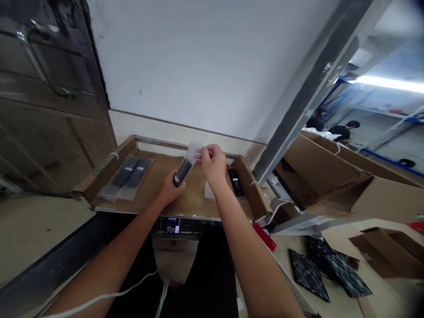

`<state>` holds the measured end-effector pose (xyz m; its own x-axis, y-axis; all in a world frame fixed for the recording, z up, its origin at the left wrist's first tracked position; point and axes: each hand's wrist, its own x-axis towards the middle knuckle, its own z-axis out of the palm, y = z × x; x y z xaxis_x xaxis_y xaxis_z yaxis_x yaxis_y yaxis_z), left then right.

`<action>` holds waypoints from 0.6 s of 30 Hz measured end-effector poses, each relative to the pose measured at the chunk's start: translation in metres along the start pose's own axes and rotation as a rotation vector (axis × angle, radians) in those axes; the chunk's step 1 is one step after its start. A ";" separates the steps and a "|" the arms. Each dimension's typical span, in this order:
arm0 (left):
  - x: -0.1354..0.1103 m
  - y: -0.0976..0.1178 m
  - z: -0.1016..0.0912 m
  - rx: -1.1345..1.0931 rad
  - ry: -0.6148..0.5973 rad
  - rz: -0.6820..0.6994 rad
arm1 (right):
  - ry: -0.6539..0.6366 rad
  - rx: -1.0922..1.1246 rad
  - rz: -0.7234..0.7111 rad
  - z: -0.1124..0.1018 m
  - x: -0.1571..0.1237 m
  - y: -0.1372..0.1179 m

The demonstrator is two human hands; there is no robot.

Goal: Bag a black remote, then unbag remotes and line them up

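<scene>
My left hand (169,189) is closed round the lower end of a black remote control (183,171) that sticks up at a slant. A clear plastic bag (193,152) sits over the remote's upper end. My right hand (213,164) pinches the bag's top edge with fingers closed. Both hands hover above a flat cardboard sheet (192,201) on the work surface. Two bagged black remotes (130,174) lie side by side at the sheet's left. Another black remote (236,182) lies just right of my right wrist.
A small lit display (172,225) sits on a dark machine at the front edge. Open cardboard boxes (334,176) stand to the right, with dark patterned panels (327,265) on the table. A metal post (298,106) slants up. People sit far back right (342,130).
</scene>
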<state>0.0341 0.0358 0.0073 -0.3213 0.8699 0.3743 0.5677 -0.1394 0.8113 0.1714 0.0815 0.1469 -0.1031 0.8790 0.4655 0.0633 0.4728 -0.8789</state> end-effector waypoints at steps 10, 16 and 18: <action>0.004 -0.009 -0.002 0.062 0.020 -0.097 | 0.268 0.143 -0.014 -0.087 0.089 -0.011; 0.009 -0.015 -0.007 0.028 0.246 -0.262 | 0.347 -0.140 0.169 -0.120 0.102 0.064; 0.010 -0.017 -0.008 -0.024 0.265 -0.282 | 0.304 -0.345 0.118 -0.107 0.089 0.098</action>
<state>0.0150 0.0436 0.0006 -0.6485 0.7238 0.2356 0.4122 0.0737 0.9081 0.2746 0.2128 0.1139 0.2166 0.8816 0.4193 0.3888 0.3161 -0.8654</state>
